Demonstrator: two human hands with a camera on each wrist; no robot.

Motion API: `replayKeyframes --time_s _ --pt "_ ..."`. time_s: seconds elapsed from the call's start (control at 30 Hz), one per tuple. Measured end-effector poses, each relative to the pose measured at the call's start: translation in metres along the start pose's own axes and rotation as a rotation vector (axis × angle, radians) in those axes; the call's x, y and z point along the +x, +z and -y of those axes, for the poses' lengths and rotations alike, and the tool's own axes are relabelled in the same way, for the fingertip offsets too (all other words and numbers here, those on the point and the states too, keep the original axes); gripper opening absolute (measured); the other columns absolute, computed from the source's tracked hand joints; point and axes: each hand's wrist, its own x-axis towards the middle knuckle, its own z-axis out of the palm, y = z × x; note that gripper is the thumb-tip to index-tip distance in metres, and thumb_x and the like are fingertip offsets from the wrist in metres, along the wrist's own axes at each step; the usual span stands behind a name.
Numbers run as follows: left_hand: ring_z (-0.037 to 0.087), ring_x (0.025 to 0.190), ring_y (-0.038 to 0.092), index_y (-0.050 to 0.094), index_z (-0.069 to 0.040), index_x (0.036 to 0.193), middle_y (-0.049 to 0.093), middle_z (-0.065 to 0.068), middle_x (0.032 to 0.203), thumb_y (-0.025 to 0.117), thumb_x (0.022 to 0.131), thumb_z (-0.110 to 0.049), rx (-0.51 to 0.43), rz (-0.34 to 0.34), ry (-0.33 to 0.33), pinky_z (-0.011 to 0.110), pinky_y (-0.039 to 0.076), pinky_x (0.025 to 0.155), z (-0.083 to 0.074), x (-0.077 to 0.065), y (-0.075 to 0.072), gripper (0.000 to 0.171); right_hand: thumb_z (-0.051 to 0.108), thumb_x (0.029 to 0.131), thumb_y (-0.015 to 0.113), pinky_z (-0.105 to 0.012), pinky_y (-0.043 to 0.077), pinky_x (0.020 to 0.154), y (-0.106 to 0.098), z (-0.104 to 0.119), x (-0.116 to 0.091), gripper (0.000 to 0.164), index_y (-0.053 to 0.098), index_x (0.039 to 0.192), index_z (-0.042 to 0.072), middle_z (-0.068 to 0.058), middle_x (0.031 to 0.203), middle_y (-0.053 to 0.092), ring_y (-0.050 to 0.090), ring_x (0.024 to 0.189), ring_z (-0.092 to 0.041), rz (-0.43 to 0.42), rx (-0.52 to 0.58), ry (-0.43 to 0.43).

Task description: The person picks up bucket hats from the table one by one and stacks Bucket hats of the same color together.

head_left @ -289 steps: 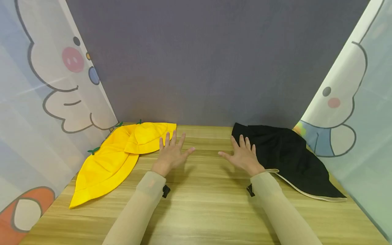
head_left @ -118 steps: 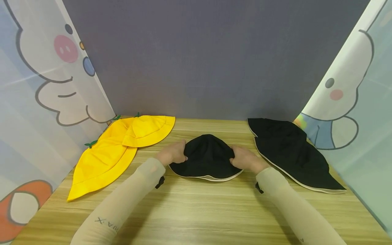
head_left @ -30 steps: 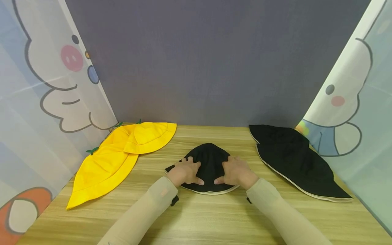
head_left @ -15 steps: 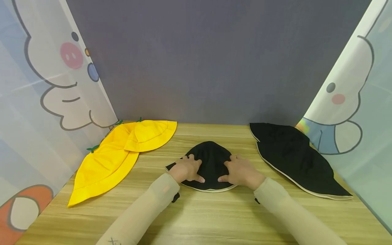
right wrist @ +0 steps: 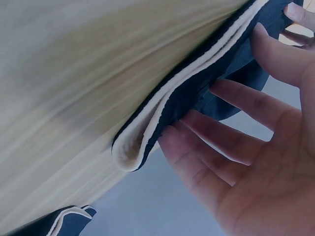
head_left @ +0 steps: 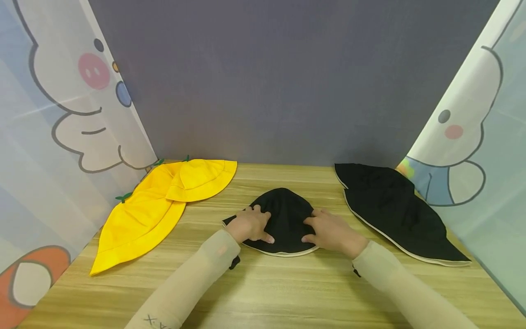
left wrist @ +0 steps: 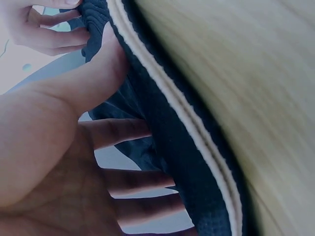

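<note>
A black bucket hat (head_left: 283, 219) with a cream-edged brim lies flattened at the middle of the table, crown pointing away. On its left part rests my left hand (head_left: 249, 225), fingers spread and thumb near the brim. My right hand (head_left: 330, 232) touches the hat's right side with fingertips and thumb. Seen from the left wrist, the left fingers (left wrist: 133, 184) lie nearly straight against the dark cloth beside the cream edging (left wrist: 179, 110). The right wrist view has the right fingers (right wrist: 211, 157) loosely bent, tips at the folded brim (right wrist: 162, 105).
Several overlapping yellow hats (head_left: 141, 214) with green leaf tips lie at the left of the wooden table (head_left: 279, 292). More black hats (head_left: 394, 210) overlap at the right. A grey panel (head_left: 287, 82) stands behind, with cartoon-printed curtains (head_left: 464, 137) at both sides.
A black hat has come from the right-hand pile to the middle. Both hands gripped its sides, then lay on top; lately the right hand has slid outward to the right.
</note>
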Motion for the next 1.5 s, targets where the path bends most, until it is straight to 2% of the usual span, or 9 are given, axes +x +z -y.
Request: replayKeyframes --time_s 0.23,0.43,0.6,0.87,1.07,1.27,1.5 --pt "0.039 0.133 0.047 0.045 -0.023 0.154 0.043 0.017 0.151 0.069 0.087 -0.063 0.006 -0.001 0.001 0.057 0.046 0.102 0.000 0.000 0.000 0.082 0.035 0.090 0.078 -0.049 0.056 0.081 -0.001 -0.003 -0.004 0.045 0.071 0.123 0.006 -0.012 0.120 0.064 0.061 0.111 -0.034 -0.037 0.017 -0.051" --pt "0.039 0.134 0.045 0.044 -0.023 0.155 0.041 0.017 0.153 0.069 0.087 -0.062 0.008 -0.002 -0.004 0.057 0.045 0.102 0.001 0.000 0.000 0.082 0.027 0.089 0.080 -0.045 0.056 0.084 -0.002 -0.011 -0.006 0.042 0.070 0.122 0.003 -0.013 0.117 0.065 0.066 0.104 -0.031 -0.073 0.066 -0.057" --pt "0.039 0.135 0.046 0.045 -0.023 0.155 0.041 0.017 0.153 0.069 0.087 -0.062 0.011 0.000 -0.008 0.058 0.046 0.102 0.001 -0.002 -0.001 0.082 0.025 0.089 0.080 -0.045 0.056 0.083 -0.005 -0.018 -0.008 0.042 0.069 0.122 0.002 -0.012 0.114 0.065 0.067 0.102 -0.031 -0.086 0.062 -0.051" --pt "0.039 0.134 0.046 0.044 -0.023 0.155 0.041 0.017 0.152 0.069 0.087 -0.062 0.009 -0.001 -0.010 0.058 0.045 0.102 0.001 -0.003 -0.002 0.083 0.026 0.091 0.078 -0.049 0.057 0.080 -0.012 -0.035 -0.016 0.041 0.069 0.125 0.005 -0.012 0.122 0.067 0.067 0.107 -0.033 -0.100 0.064 0.002" --pt "0.040 0.133 0.046 0.045 -0.023 0.154 0.042 0.017 0.150 0.070 0.086 -0.062 0.011 -0.004 -0.009 0.059 0.046 0.101 0.002 -0.002 -0.002 0.082 0.025 0.089 0.080 -0.047 0.057 0.069 -0.015 -0.055 -0.015 0.040 0.070 0.121 0.003 -0.014 0.116 0.070 0.068 0.099 -0.035 -0.111 0.065 0.046" --pt "0.040 0.133 0.046 0.044 -0.024 0.155 0.042 0.017 0.151 0.069 0.086 -0.063 0.016 0.003 -0.010 0.059 0.045 0.101 0.001 -0.002 -0.003 0.083 0.026 0.093 0.075 -0.057 0.055 0.078 -0.022 -0.072 -0.014 0.041 0.068 0.126 0.002 -0.019 0.124 0.067 0.064 0.110 -0.041 -0.077 0.071 0.123" --pt "0.040 0.133 0.046 0.043 -0.023 0.155 0.042 0.017 0.151 0.069 0.087 -0.063 0.020 0.007 -0.011 0.059 0.045 0.101 0.000 -0.003 -0.003 0.083 0.027 0.094 0.072 -0.061 0.053 0.080 -0.032 -0.093 -0.018 0.046 0.065 0.129 -0.003 -0.024 0.118 0.065 0.063 0.106 -0.044 -0.060 0.029 0.174"
